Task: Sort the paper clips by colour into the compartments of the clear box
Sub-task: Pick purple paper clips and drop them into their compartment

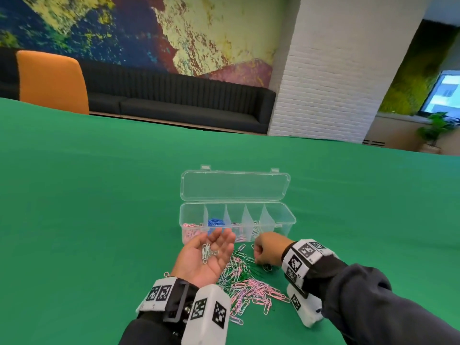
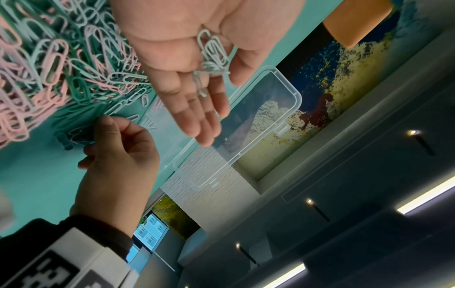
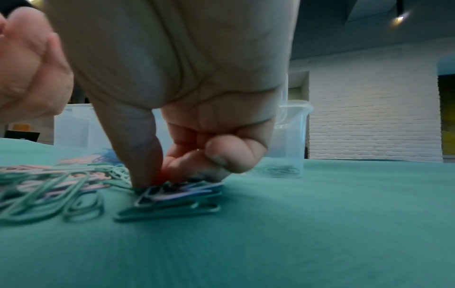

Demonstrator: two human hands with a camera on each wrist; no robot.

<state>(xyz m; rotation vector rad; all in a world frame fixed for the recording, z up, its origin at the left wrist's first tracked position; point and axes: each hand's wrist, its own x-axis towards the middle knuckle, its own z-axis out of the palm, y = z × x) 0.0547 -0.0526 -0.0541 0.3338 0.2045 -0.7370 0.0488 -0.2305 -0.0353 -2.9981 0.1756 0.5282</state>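
Note:
The clear box stands on the green cloth with its lid open at the back. Pink clips fill its leftmost compartment and blue clips the one beside it. A loose pile of pink, white and green clips lies in front of the box. My left hand is held palm up and open over the pile's left side, carrying several pale clips. My right hand is down at the pile's right edge, its thumb and curled fingertips pinching a dark clip on the cloth.
The green cloth covers the table all around the box and pile. An orange chair stands at the far left edge, with a dark sofa and a white brick pillar beyond.

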